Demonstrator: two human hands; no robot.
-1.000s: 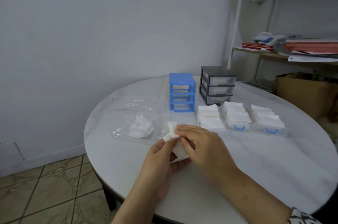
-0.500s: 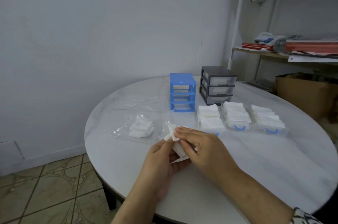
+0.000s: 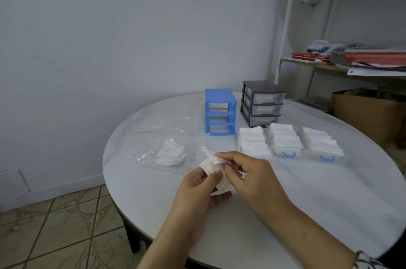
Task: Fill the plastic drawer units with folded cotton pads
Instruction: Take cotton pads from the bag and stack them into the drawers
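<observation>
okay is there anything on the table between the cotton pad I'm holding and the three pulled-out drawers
Nothing visible. The white cotton pad, pinched by the left hand and right hand, has bare white round table between it and the three clear pulled-out drawers, already heaped with pads.

Round white desk [image 3: 285,213]: blue plastic drawer frame [image 3: 220,111] at the back, grey drawer unit [image 3: 261,102] just right of it. Before these, three clear drawers of folded white cotton pads [image 3: 287,142] in a row. Left, a crumpled pad pile [image 3: 171,155] on a clear plastic bag [image 3: 145,156]; another clear bag [image 3: 167,124] behind.
</observation>
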